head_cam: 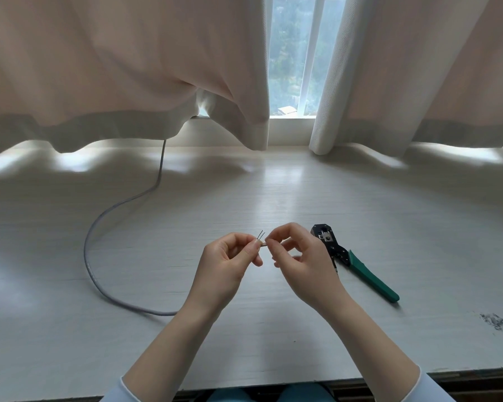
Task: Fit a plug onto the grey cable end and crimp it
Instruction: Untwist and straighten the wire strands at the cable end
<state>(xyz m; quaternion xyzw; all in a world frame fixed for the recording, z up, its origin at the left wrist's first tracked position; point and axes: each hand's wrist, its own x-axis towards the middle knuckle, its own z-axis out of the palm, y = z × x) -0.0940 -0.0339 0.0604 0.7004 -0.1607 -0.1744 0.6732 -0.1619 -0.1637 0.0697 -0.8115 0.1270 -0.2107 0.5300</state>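
Item 1, far left: cable, grey, came from under the curtain, looped across the desk and passed behind the left forearm; I judged its end to be the one held up at centre

Item 2, centre left: left hand, fingers curled, thumb and forefinger pinching the cable end; the jacket was hidden in the grip

Item 3, centre: wires, thin bare conductors, two standing up splayed and the rest lying short between the two hands; colours too small for me to tell

Item 4, centre right: right hand, fingers curled, fingertips pinching the wires just beside the left thumb

Item 5, right: crimper, black head, green handles, lying on the desk just behind the right hand, untouched

Item 6, far right: scraps, small grey litter near the desk edge

Status as I read it: end stripped, wires being sorted and straightened. No plug was visible to me. Left to do: aligning the wires, fitting the plug, crimping
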